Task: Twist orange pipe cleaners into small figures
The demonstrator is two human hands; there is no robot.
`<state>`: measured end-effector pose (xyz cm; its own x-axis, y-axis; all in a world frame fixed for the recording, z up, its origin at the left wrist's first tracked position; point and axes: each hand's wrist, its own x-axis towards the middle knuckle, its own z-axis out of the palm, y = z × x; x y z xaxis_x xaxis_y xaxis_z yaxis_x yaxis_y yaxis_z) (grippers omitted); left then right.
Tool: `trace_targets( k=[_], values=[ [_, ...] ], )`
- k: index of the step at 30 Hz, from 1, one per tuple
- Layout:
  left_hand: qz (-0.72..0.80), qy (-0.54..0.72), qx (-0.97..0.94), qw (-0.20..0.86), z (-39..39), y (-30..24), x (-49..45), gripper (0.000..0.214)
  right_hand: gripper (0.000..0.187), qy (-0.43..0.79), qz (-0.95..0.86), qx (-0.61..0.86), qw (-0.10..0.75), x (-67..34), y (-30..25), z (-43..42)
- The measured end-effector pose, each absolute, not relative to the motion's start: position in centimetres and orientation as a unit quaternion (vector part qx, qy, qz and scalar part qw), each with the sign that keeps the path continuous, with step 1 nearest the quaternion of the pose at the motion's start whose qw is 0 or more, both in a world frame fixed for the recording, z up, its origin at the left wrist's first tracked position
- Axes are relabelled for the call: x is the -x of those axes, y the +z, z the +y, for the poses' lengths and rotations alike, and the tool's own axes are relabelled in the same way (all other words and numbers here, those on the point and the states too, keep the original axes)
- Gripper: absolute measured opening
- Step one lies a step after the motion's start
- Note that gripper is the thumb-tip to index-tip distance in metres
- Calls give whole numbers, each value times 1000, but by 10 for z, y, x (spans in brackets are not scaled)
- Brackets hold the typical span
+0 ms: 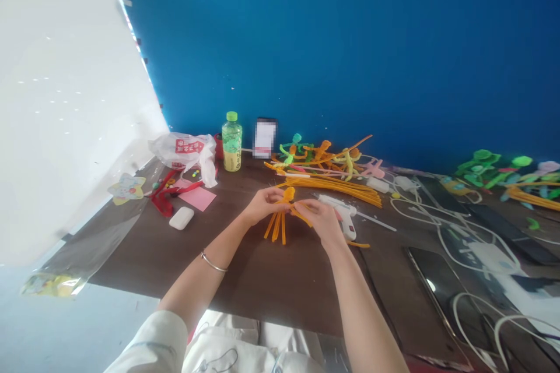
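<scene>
Both hands meet over the dark wooden table (245, 280), pinching an orange pipe-cleaner figure (284, 213) with a round head and several dangling strands. My left hand (262, 205) grips it from the left, a metal bangle (213, 262) on that wrist. My right hand (319, 220) holds its other side, with a strand bent under the fingers. Just beyond the right hand lies a white hot glue gun (343, 215). A loose bundle of orange pipe cleaners (336, 191) lies behind the hands.
Farther back stand a green-capped bottle (231, 143), a white plastic bag (186, 150) and a heap of finished pipe-cleaner figures (319, 157). Left lie pink paper (196, 198), red-handled scissors (163, 198) and a white case (181, 218). Right lie a phone (441, 297) and white cables (464, 245).
</scene>
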<state>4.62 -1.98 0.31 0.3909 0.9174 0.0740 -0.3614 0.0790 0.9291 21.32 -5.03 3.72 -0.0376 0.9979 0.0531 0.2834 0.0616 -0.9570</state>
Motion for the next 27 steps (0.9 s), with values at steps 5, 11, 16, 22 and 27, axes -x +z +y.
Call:
trace_targets(
  k=[5,11,16,22,27],
  values=[
    [253,484,-417,726,-23,7,-50,39,36,544,-524,499,425,-214,34,-46],
    [288,560,-346,696,-21,5,-55,43,38,470,-506,530,492,-194,17,-47],
    [335,601,-390,612,-19,0,-57,44,35,345,-600,559,457,-183,12,-51],
    [377,617,-445,528,-19,0,-57,40,25,157,-688,570,420,-181,9,-57],
    [389,624,-459,498,-18,-2,-57,38,28,-53,-757,565,324,-185,12,-61]
  ],
)
